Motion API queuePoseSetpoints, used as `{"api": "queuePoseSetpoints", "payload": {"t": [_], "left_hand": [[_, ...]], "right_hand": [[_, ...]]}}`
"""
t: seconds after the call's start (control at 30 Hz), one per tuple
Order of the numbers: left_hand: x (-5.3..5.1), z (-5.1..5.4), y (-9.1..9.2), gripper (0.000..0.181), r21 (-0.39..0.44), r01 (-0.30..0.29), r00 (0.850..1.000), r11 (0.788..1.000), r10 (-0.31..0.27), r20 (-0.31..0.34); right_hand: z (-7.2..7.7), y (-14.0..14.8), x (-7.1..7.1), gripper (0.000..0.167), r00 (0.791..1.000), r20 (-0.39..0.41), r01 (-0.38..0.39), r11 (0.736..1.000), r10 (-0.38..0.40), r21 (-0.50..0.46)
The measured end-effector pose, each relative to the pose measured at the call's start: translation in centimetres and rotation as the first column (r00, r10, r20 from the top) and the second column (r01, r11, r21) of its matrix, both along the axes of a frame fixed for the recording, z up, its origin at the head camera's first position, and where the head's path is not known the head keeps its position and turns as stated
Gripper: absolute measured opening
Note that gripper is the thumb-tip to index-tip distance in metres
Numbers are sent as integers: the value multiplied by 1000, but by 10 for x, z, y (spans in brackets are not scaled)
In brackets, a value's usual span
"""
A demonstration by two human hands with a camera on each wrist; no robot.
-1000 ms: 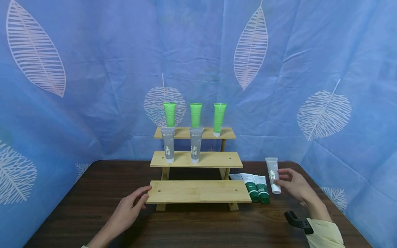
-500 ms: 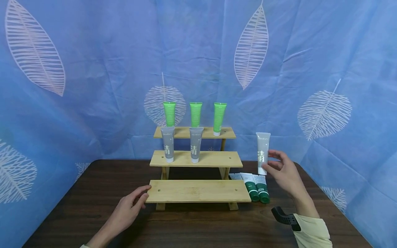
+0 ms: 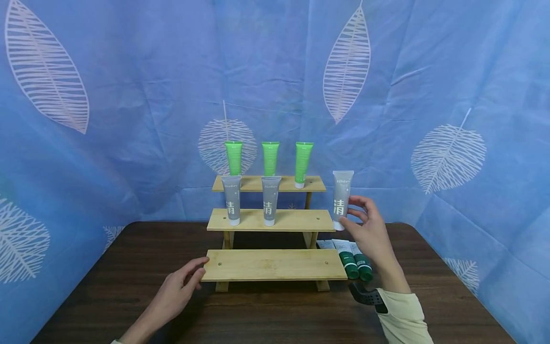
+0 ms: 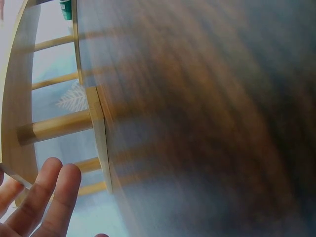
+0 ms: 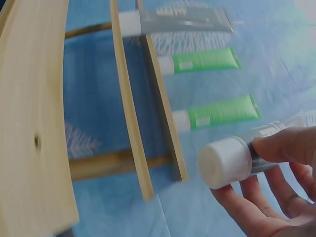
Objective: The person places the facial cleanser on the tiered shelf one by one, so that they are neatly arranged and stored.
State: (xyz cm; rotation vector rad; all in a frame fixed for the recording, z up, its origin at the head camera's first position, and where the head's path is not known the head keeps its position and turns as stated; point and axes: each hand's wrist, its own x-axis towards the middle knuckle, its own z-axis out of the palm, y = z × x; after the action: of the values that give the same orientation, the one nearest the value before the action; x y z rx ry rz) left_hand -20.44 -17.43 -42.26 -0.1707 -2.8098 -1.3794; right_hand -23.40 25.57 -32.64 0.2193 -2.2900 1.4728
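My right hand [image 3: 370,229] pinches a grey squeeze tube [image 3: 342,195] between thumb and fingers. The tube is upright, white cap [image 5: 224,163] down, in the air by the right end of the middle shelf [image 3: 296,220]. Two more grey tubes [image 3: 232,198] stand on that shelf, at its left and middle. Three green tubes [image 3: 303,162] stand on the top shelf [image 3: 281,183] behind. Fingertips of my left hand [image 3: 174,292] touch the left end of the bottom shelf [image 3: 275,265]; its other fingers [image 4: 64,197] are extended below the board in the left wrist view.
The three-step wooden stand rests on a dark brown table [image 3: 129,267]. Several white-and-green tubes [image 3: 349,263] lie on the table right of the bottom shelf, partly behind my right hand. A blue leaf-patterned cloth [image 3: 275,71] hangs behind.
My right hand has carried the grey tube up and to the left, from low over the table at the right to beside the middle shelf. The left hand has stayed in place.
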Motion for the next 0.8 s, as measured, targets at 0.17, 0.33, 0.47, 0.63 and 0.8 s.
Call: {"api": "queuePoseSetpoints", "payload": {"t": [0.17,0.33,0.47,0.63,0.8], "left_hand": [[1,1,0,39,6,0,1000,1000,0,6],[1,2,0,39,7,1,1000,1000,-1,6],[0,2,1,39,4,0,1000,1000,0,7],[0,1,1,39,8,-2,1000,1000,2,6],[1,0,0,39,2,-5,1000,1000,6,-4]], "right_hand": [[1,-20,-5,57,1000,4,-28,995,29,-100],[-2,-38,-13,54,999,0,-37,987,37,-153],[-5,-49,-20,52,999,-3,-44,982,44,-186],[-9,-62,-28,51,999,-1,-51,969,53,-240],[-15,-70,-34,53,998,8,-51,960,56,-274]]}}
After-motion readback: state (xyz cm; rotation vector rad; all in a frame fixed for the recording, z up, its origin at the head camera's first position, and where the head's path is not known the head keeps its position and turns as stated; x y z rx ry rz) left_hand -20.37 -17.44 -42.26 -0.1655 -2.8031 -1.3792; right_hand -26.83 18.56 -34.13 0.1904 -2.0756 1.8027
